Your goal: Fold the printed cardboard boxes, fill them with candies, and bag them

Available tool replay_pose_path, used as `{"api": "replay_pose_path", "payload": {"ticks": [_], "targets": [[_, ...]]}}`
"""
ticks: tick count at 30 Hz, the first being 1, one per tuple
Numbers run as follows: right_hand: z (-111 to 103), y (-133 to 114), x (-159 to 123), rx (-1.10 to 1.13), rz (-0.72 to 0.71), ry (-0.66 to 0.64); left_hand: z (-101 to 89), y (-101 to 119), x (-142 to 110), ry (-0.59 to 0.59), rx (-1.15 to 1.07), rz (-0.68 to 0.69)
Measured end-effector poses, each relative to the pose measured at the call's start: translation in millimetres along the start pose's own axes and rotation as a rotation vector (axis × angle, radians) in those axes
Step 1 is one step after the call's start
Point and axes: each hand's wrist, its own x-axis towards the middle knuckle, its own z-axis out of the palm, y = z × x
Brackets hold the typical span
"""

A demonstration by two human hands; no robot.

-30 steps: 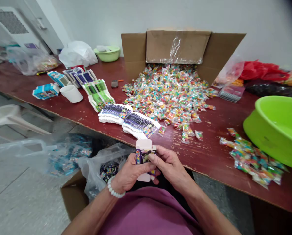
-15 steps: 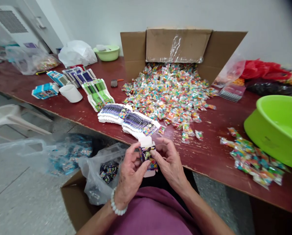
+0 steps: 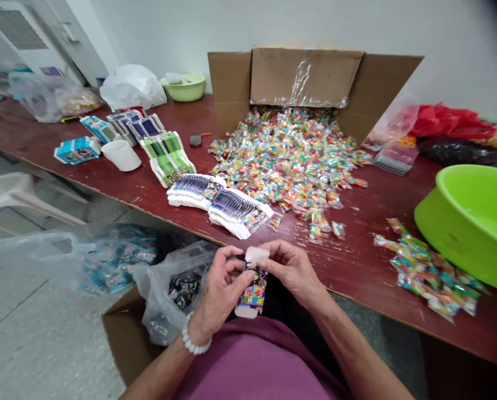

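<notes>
A small purple printed carton is held over my lap, its white end flaps showing at top and bottom. My left hand grips it along the left side, thumb across the front. At the top end, my right hand pinches the white flap between thumb and fingers. Just beyond my hands, rows of flat purple cartons lie fanned on the red table. Behind them spreads a large heap of clear-wrapped colourful candies, spilling from an open cardboard box.
A green basin stands at the right beside a smaller candy pile. Green cartons, a white cup and blue cartons sit to the left. Below the table edge, a plastic bag of dark packets rests in a cardboard box.
The carton has moved slightly down and stands more upright. My right hand has shifted from the carton's front up to its top flap, which is now bent over.
</notes>
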Motion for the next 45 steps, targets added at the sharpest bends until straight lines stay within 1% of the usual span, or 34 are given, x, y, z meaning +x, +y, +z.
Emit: {"api": "replay_pose_path", "payload": {"ticks": [1,2,5,6,8,10,12,15,17,20,23,26,28,30,31,32,35,36,37,38,39,40,41,43,45], "targets": [[1,0,-1,-0.030,-0.006,-0.006,-0.1,0,-1,-0.007,-0.061,-0.042],[1,1,-2,-0.054,-0.016,-0.001,0.0,0,-2,-0.041,-0.127,-0.103],[1,3,-5,-0.124,-0.073,0.035,1.5,-2,-3,-0.218,-0.283,-0.300],[0,4,-6,-0.168,-0.102,0.020,2.5,-3,-3,-0.249,-0.308,-0.353],[-2,3,-6,-0.265,-0.151,-0.041,5.1,-6,-2,-0.223,-0.322,-0.419],[-3,2,-6,-0.334,-0.152,-0.088,7.8,-9,-1,-0.162,-0.304,-0.447],[-4,0,-5,-0.380,-0.107,-0.089,9.8,-11,1,-0.135,-0.266,-0.434],[-2,-3,-2,-0.418,-0.046,-0.090,10.3,-14,4,-0.144,-0.200,-0.369],[0,-5,1,-0.369,-0.014,-0.097,8.6,-15,5,-0.162,-0.155,-0.320],[1,-5,4,-0.282,0.017,-0.069,4.4,-17,6,-0.194,-0.093,-0.272],[2,-5,3,-0.278,0.015,-0.048,1.0,-17,7,-0.211,-0.042,-0.244],[3,-7,-4,-0.281,-0.054,-0.136,1.4,-17,7,-0.186,-0.046,-0.212],[6,-7,-10,-0.345,-0.174,-0.186,3.3,-18,6,-0.158,-0.084,-0.200],[7,-4,-14,-0.462,-0.304,-0.168,5.4,-21,6,-0.149,-0.135,-0.213],[7,-2,-14,-0.518,-0.343,-0.149,6.2,-22,5,-0.152,-0.163,-0.230],[4,0,-12,-0.563,-0.353,-0.146,6.6,-23,5,-0.164,-0.193,-0.251],[-14,4,8,-0.650,-0.317,-0.169,5.6,-27,4,-0.211,-0.287,-0.316],[-23,4,20,-0.693,-0.321,-0.130,4.4,-28,3,-0.220,-0.311,-0.337],[-33,4,33,-0.757,-0.342,-0.042,2.5,-30,2,-0.225,-0.327,-0.360],[-43,4,46,-0.843,-0.347,0.075,-0.2,-32,1,-0.224,-0.331,-0.383],[-52,4,59,-0.939,-0.336,0.175,-3.7,-34,0,-0.219,-0.325,-0.407],[-60,5,71,-0.985,-0.323,0.214,-8.3,-37,-1,-0.218,-0.314,-0.433],[-66,6,81,-1.021,-0.310,0.230,-14.2,-39,-3,-0.226,-0.301,-0.458],[-74,9,94,-1.050,-0.285,0.210,-30.0,-42,-4,-0.243,-0.254,-0.477],[-77,14,100,-1.069,-0.253,0.208,-51.0,-40,-4,-0.253,-0.118,-0.457]]}}
